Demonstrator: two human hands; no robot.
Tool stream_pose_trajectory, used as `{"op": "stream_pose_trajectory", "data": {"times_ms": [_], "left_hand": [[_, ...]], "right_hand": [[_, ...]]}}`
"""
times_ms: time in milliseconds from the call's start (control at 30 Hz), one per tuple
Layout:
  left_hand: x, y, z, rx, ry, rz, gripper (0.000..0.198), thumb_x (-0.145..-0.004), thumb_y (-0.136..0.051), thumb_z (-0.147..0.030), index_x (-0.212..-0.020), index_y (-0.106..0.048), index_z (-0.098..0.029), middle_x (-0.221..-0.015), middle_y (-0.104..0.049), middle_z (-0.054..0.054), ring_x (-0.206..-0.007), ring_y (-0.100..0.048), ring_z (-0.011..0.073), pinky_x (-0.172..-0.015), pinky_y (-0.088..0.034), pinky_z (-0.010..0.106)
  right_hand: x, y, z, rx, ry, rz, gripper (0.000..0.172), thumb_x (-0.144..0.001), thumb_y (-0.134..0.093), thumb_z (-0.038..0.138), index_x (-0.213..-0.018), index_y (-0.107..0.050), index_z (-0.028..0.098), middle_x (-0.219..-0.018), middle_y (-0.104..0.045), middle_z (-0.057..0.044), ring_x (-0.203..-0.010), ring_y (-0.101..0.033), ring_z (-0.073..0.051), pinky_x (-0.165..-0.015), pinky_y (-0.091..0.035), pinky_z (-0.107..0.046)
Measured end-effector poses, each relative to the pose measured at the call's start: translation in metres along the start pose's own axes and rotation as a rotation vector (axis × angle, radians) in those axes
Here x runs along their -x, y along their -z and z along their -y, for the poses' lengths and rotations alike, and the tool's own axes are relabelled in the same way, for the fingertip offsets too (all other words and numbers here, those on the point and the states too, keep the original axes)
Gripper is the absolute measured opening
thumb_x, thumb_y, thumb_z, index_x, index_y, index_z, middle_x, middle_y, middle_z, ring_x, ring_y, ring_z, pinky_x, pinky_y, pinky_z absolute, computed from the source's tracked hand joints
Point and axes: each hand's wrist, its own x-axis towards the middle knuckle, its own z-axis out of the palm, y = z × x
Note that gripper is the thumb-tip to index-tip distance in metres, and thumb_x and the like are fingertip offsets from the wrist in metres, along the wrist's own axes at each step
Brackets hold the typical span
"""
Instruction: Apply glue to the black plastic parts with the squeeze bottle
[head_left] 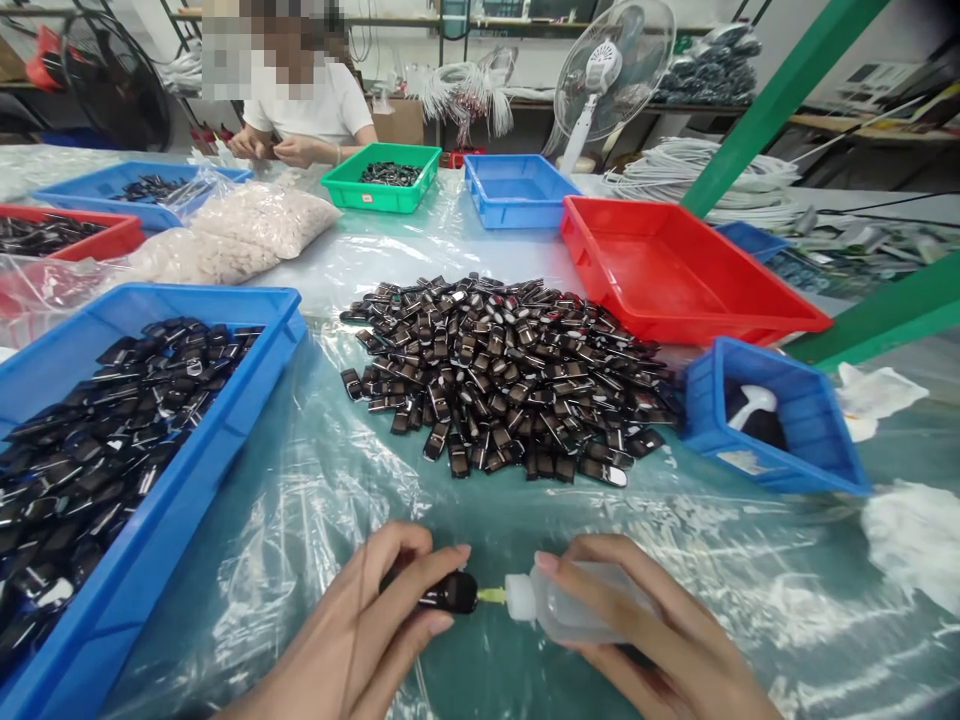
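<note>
Between the fingers of my left hand is a small black plastic casing, its rounded end pointing right. My right hand grips a translucent squeeze bottle lying sideways, with a white cap and a thin yellow-green nozzle. The nozzle tip is at the end of the casing; whether it touches or goes in, I cannot tell. Beyond both hands lies a large pile of similar black and brown pieces on the plastic-covered table.
To the left, a blue tray holds many black pieces. On the right are a red tray, a small blue bin with a white-handled thing inside, and crumpled white tissue. Across the table sits a person near a green tray.
</note>
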Motion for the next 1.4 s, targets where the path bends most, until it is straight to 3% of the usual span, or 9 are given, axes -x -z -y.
{"op": "stream_pose_trajectory", "data": {"times_ms": [167,367,767,967,1167,1267,1400], "left_hand": [[0.000,0.000,0.002,-0.097,-0.109,-0.048,0.031,-0.102,-0.042,-0.029,-0.131,-0.052,-0.034,-0.113,-0.056,0.007,-0.103,-0.064,0.0195,-0.082,-0.058,0.024],[0.003,-0.002,0.001,-0.079,-0.055,-0.034,0.033,-0.103,-0.040,-0.036,-0.135,-0.048,-0.037,-0.116,-0.057,0.005,-0.111,-0.063,0.0184,-0.082,-0.058,0.020],[0.002,0.003,-0.001,-0.080,-0.100,-0.053,0.033,-0.098,-0.047,-0.022,-0.128,-0.056,-0.033,-0.107,-0.057,0.006,-0.094,-0.063,0.0197,-0.079,-0.056,0.025],[-0.002,0.003,-0.001,-0.036,-0.110,-0.047,0.030,-0.101,-0.046,-0.026,-0.128,-0.055,-0.034,-0.112,-0.056,0.005,-0.099,-0.062,0.0194,-0.081,-0.055,0.024],[-0.006,0.005,-0.001,-0.015,0.078,-0.215,0.029,-0.101,-0.044,-0.030,-0.130,-0.050,-0.036,-0.117,-0.063,0.003,-0.110,-0.062,0.0243,-0.086,-0.057,0.032],[-0.007,0.003,-0.001,-0.010,0.088,-0.209,0.028,-0.101,-0.044,-0.031,-0.128,-0.050,-0.035,-0.112,-0.067,0.003,-0.108,-0.064,0.0249,-0.089,-0.056,0.036],[-0.007,0.002,-0.002,0.004,0.056,-0.183,0.026,-0.101,-0.043,-0.028,-0.125,-0.051,-0.035,-0.109,-0.068,0.000,-0.102,-0.066,0.0229,-0.098,-0.051,0.042]], "right_hand": [[0.002,0.005,-0.001,0.084,0.024,0.054,0.048,-0.093,-0.047,0.012,-0.138,-0.050,0.031,-0.122,-0.056,-0.007,-0.108,-0.066,-0.010,-0.084,-0.053,-0.013],[-0.001,0.001,0.001,0.091,0.003,-0.063,0.043,-0.097,-0.041,0.017,-0.135,-0.053,0.035,-0.115,-0.063,-0.005,-0.099,-0.070,-0.013,-0.077,-0.058,-0.018],[0.000,0.007,0.001,-0.008,-0.032,0.049,0.049,-0.091,-0.053,0.015,-0.136,-0.053,0.035,-0.117,-0.065,-0.006,-0.101,-0.070,-0.014,-0.076,-0.058,-0.017],[-0.015,0.007,-0.005,-0.077,0.050,-0.022,0.045,-0.090,-0.057,0.017,-0.131,-0.056,0.036,-0.105,-0.065,-0.004,-0.094,-0.069,-0.015,-0.077,-0.059,-0.022],[-0.013,0.006,-0.005,-0.033,-0.188,-0.161,0.037,-0.087,-0.065,0.027,-0.122,-0.055,0.032,-0.109,-0.068,-0.003,-0.101,-0.066,-0.019,-0.081,-0.059,-0.026],[-0.012,0.002,-0.009,-0.142,-0.330,-0.270,0.028,-0.091,-0.059,0.030,-0.118,-0.052,0.029,-0.116,-0.069,-0.004,-0.105,-0.068,-0.018,-0.074,-0.060,-0.020],[-0.016,-0.004,-0.011,-0.245,-0.416,-0.291,0.027,-0.091,-0.059,0.032,-0.116,-0.050,0.028,-0.122,-0.066,-0.008,-0.107,-0.067,-0.020,-0.071,-0.060,-0.023]]}}
